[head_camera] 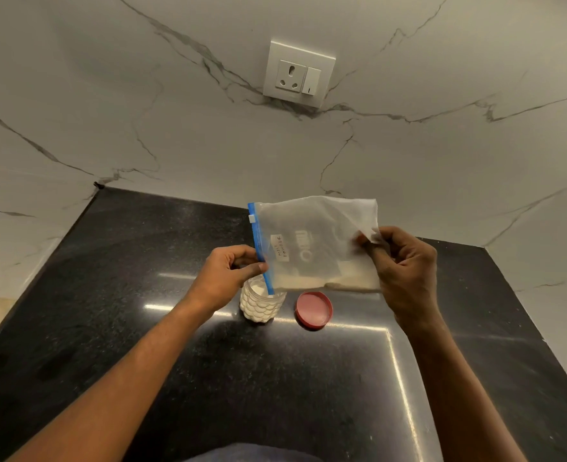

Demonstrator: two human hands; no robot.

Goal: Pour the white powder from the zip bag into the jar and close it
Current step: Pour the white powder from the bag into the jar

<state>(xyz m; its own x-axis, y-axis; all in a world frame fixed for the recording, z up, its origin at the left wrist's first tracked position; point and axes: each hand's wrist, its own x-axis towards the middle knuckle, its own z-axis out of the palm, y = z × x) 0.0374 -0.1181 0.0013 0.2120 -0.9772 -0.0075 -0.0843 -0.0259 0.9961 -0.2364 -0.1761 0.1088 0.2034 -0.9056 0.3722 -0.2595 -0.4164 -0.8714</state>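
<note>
While your left hand (228, 271) pinches the bag (315, 241) at its blue zip (258, 241), right above the jar (262, 306), and your right hand (405, 271) pinches the opposite edge, you are mid-pour. The jar stands part-filled on the counter (142, 261), and powder (352, 281) lies along the bag's low edge. Next, by my judgement, lift the right side to slide it out, then fit the lid (314, 310) lying beside the jar.

A polished black speckled countertop (175, 361), streaked with reflected light, carries two items: a clear textured jar (260, 306), upright and uncapped, holding white powder (258, 311), and a red lid (314, 310) lying flat just to its right, not touching it.
</note>
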